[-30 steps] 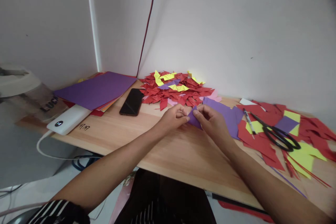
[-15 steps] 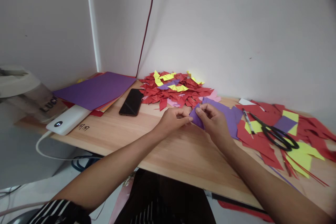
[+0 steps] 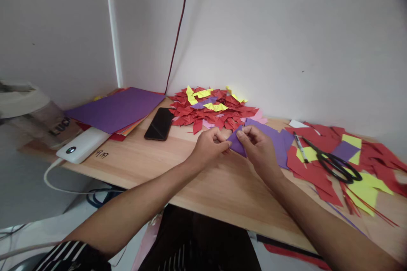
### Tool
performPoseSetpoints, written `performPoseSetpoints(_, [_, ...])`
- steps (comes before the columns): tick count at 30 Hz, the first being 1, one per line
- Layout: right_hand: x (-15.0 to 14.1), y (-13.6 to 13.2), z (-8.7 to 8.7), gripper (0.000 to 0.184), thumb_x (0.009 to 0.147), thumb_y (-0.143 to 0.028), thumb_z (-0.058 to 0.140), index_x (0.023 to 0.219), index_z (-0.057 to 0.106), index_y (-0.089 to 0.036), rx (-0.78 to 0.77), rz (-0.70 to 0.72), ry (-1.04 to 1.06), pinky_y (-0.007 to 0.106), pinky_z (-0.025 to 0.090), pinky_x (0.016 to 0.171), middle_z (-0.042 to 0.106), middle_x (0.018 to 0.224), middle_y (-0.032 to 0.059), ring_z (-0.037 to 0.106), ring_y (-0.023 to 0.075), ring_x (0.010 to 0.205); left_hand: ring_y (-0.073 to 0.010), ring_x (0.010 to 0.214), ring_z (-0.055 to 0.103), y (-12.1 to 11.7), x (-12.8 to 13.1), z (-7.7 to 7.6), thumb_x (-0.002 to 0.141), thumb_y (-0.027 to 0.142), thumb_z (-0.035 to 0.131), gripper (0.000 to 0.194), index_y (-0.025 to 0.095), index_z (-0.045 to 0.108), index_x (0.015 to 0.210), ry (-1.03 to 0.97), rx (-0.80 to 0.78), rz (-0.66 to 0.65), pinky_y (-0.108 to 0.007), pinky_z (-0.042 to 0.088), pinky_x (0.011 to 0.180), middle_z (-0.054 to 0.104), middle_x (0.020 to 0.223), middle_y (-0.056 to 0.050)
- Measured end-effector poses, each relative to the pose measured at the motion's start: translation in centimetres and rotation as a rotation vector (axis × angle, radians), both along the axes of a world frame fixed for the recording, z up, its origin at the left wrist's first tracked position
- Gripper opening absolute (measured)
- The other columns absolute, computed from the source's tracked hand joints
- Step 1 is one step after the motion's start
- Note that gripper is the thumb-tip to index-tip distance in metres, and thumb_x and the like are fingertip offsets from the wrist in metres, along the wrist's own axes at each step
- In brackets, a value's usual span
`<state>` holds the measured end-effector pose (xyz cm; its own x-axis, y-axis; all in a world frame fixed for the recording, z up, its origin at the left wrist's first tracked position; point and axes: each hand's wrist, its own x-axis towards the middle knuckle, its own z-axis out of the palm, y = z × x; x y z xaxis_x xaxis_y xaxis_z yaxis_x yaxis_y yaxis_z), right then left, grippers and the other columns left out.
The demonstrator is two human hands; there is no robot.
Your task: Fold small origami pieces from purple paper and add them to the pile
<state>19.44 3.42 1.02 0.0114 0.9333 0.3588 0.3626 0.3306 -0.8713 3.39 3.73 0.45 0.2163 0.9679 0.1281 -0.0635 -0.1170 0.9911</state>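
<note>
Between my two hands is a small piece of purple paper [image 3: 238, 145], folded and held just above the table. My left hand [image 3: 210, 145] pinches its left corner between thumb and fingers. On its upper right side, my right hand [image 3: 258, 143] grips the paper with thumb and forefinger. Flat purple sheets [image 3: 277, 140] lie right behind my right hand, partly covered by it. Beyond both hands rises a pile of folded paper pieces [image 3: 216, 112], mostly red, with some yellow, purple and pink ones.
Black-handled scissors [image 3: 338, 167] and a pen [image 3: 300, 148] rest on red and yellow paper scraps [image 3: 365, 194] at the right. A dark phone [image 3: 159, 124], a white power bank [image 3: 81, 146] with a cable, and large coloured sheets [image 3: 119, 108] occupy the left, beside a clear container [image 3: 34, 114].
My left hand has shifted slightly, and the purple paper's left corner now sits a little further left and deeper in its fingers. My right hand has hardly moved.
</note>
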Motion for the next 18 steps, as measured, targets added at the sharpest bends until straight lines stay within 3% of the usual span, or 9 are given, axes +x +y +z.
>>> performPoseSetpoints(4, [0.1,0.0,-0.2,0.025,0.087,-0.042,0.058,0.077,0.054,-0.020,-0.019,0.018,0.023,0.024,0.027,0.050,0.043,0.065,-0.0038,0.034,0.0094,0.054,-0.0131,0.056,0.065,0.2,-0.1,-0.1,0.070,0.019,0.071,0.027,0.017,0.045,0.076,-0.098,-0.051,-0.066,-0.023,0.051,0.057,0.062,0.059,0.003])
performPoseSetpoints(8, [0.3,0.2,-0.2,0.025,0.087,-0.042,0.058,0.076,0.055,-0.020,-0.018,0.045,-0.029,0.025,0.030,0.052,0.047,0.066,-0.0026,0.038,0.0104,0.057,-0.0108,0.053,0.063,0.6,-0.4,-0.3,0.070,0.017,0.072,0.026,0.014,0.055,0.088,-0.105,-0.102,-0.151,-0.022,0.052,0.057,0.064,0.058,0.002])
performPoseSetpoints(11, [0.5,0.5,0.1,0.027,0.085,-0.043,0.058,0.073,0.054,-0.019,-0.024,0.068,-0.089,0.025,0.030,0.053,0.047,0.064,-0.0025,0.038,0.0109,0.057,-0.0098,0.053,0.063,0.8,-0.5,-0.6,0.074,0.020,0.070,0.014,0.010,0.060,0.078,-0.055,-0.147,-0.223,-0.021,0.053,0.057,0.066,0.060,-0.003])
performPoseSetpoints(18, [0.8,0.9,0.9,0.031,0.082,-0.049,0.058,0.072,0.053,-0.020,-0.061,0.129,-0.139,0.026,0.031,0.053,0.045,0.063,-0.0024,0.038,0.0116,0.056,-0.0097,0.043,0.059,0.6,-0.6,-0.6,0.080,0.027,0.064,0.026,0.011,0.056,0.060,0.099,-0.171,-0.292,-0.016,0.043,0.040,0.065,0.056,-0.004])
